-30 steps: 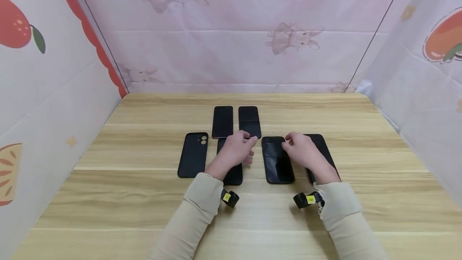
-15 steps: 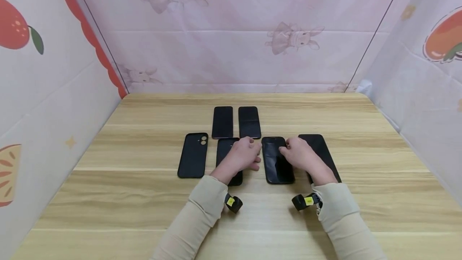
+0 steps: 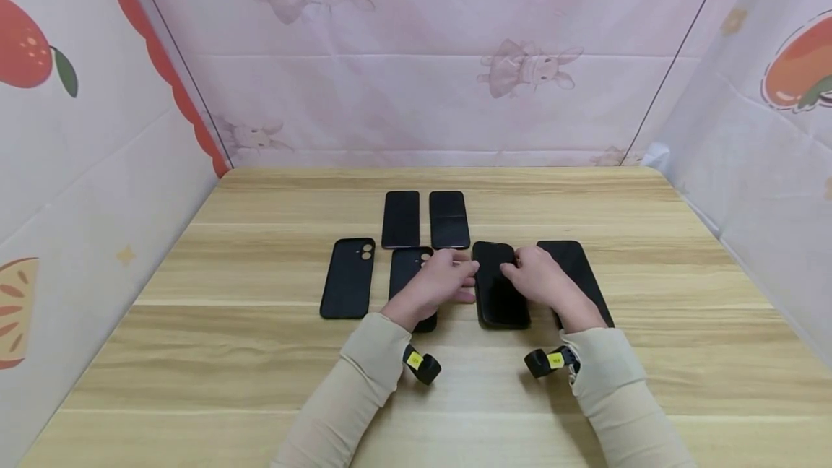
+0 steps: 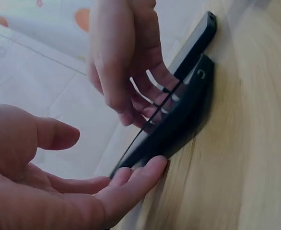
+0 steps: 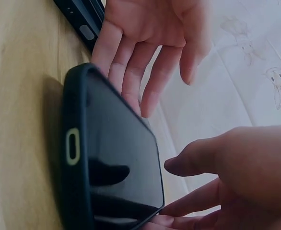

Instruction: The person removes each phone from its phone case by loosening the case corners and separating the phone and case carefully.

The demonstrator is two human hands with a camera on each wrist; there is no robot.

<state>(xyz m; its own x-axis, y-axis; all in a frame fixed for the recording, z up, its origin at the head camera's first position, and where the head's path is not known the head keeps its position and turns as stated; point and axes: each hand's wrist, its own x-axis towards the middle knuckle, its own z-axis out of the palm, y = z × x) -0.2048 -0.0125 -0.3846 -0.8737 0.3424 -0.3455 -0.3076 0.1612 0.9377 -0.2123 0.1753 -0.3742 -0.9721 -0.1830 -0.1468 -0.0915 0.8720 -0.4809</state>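
A dark phone in a black case (image 3: 499, 287) lies between the two hands, screen up. The left wrist view shows the cased phone (image 4: 179, 115) tilted, one long side raised off the table. My left hand (image 3: 438, 284) touches its left edge with nearly straight fingers; up close, the left hand (image 4: 49, 191) has its fingertips against the case and its thumb apart. My right hand (image 3: 542, 279) is at the opposite long edge. In the right wrist view, the right hand (image 5: 246, 172) has its thumb off the screen and fingers by the edge, their tips partly hidden.
Under the left forearm lies a black case (image 3: 406, 266), partly covered, with another case (image 3: 347, 280) to its left. Two dark phones (image 3: 401, 219) (image 3: 449, 219) lie farther back. A black slab (image 3: 575, 266) sits partly beneath the right wrist. Printed cloth (image 3: 416, 107) surrounds the wooden table (image 3: 227, 352).
My left hand has moved right and toward me, from beside the phone to its left edge. My right hand has shifted slightly left. The phone has tilted, and its screen reflection is different.
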